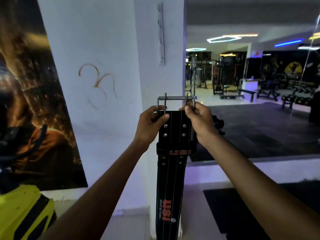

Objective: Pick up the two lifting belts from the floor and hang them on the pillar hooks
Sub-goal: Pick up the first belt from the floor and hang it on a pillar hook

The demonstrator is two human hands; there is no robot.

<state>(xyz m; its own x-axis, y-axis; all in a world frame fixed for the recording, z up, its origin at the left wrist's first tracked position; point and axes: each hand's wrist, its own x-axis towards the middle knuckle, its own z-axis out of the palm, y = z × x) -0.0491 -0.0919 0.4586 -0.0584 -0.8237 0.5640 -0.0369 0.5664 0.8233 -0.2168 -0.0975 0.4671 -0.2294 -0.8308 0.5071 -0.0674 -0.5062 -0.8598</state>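
both hands, left hand [150, 122] and right hand [199, 118], pinch the belt [174, 135] by its buckle [175, 101] before the pillar [161, 80]. the hook strip [161, 33], seemingly higher, could catch only a prong, dropping it.

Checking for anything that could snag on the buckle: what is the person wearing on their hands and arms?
Nothing that shows. The left hand and right hand are bare, with no gloves, rings, watch or wristbands visible. Both forearms are uncovered to the frame edge; no sleeve comes into view.
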